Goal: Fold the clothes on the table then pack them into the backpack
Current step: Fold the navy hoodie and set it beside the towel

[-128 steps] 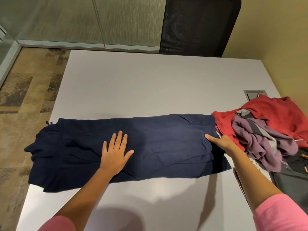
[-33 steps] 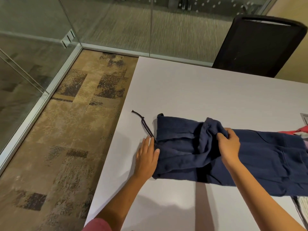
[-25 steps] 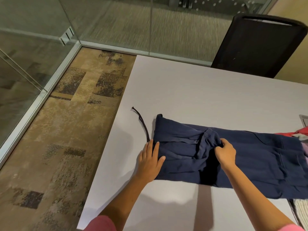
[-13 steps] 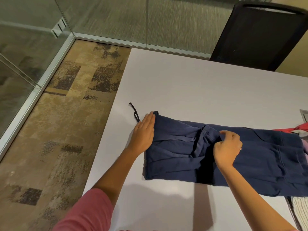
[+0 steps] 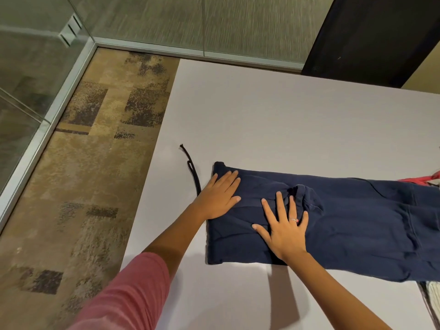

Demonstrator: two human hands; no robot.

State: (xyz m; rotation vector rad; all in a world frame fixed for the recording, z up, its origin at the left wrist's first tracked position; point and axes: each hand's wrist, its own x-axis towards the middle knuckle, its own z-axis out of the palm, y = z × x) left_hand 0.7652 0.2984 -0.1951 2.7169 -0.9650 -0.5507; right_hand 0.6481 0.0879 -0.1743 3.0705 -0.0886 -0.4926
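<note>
- Our left hand [image 5: 219, 196] lies flat on the left end of the navy garment [image 5: 357, 225], fingers straight and close together, the thumb out to the right; it presses rather than grips.
- Our right hand [image 5: 284, 231] lies flat beside it, fingers splayed wide across the cloth, with a ring [image 5: 293, 219] on one finger; its fingertips reach a bunched ridge of fabric near the middle of the folded end.
- The two hands are near each other but apart, both palms down on the same layer.
- The navy garment stretches in a long band across the grey table [image 5: 273, 115], its left end close to the table's left edge and its right end running out of view.
- A dark drawstring [image 5: 192, 167] trails from under our left hand up onto bare table.
- A bit of red clothing [image 5: 421, 181] shows at the right edge, touching the navy band.
- A pink sleeve [image 5: 128, 296] covers our left upper arm.
- Beyond the table are patterned carpet [image 5: 95, 163], a glass wall [image 5: 190, 22] and a black chair back [image 5: 371, 36].
</note>
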